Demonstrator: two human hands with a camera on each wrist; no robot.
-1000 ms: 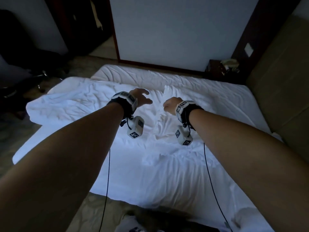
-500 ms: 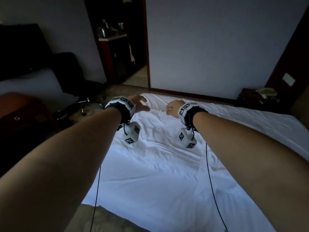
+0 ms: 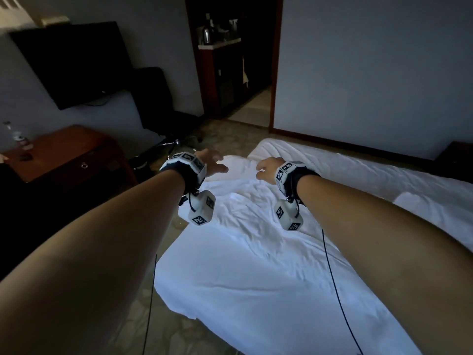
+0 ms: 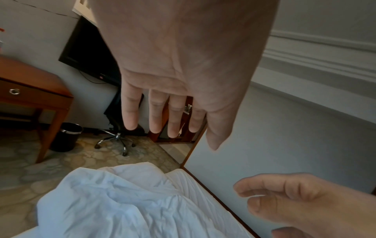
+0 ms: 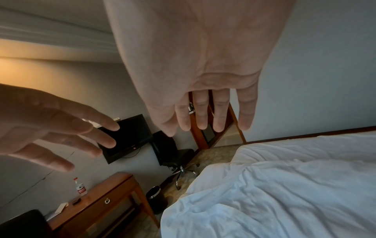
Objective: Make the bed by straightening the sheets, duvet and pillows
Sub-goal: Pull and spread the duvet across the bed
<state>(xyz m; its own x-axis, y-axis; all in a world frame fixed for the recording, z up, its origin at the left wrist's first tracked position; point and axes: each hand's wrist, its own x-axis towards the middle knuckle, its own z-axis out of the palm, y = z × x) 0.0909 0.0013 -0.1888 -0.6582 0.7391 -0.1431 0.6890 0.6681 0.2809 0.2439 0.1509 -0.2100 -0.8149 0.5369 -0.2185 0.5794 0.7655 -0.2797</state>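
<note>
A white duvet [image 3: 245,226] lies crumpled across the bed, bunched at its far left corner [image 4: 114,198]. Beyond it the white sheet [image 3: 345,162] covers the mattress. Both my arms stretch out over that corner. My left hand [image 3: 217,163] hovers above the duvet with fingers [image 4: 160,116] straight and spread, holding nothing. My right hand [image 3: 265,169] hangs a short way to its right, also above the cloth, its fingers [image 5: 209,112] straight and empty. A white lump [image 3: 419,203] rests at the right; I cannot tell whether it is a pillow.
Left of the bed stands a wooden desk [image 3: 66,155] with a water bottle [image 5: 80,188]. A black bin [image 4: 66,136] sits under it, and a swivel chair [image 4: 118,138] behind. A television [image 3: 74,62] hangs on the wall. A doorway [image 3: 256,106] opens beyond the bed's far corner.
My head has turned left and up. Both hands have travelled from the middle of the bed to its far left corner. The right hand's curled fingers have straightened.
</note>
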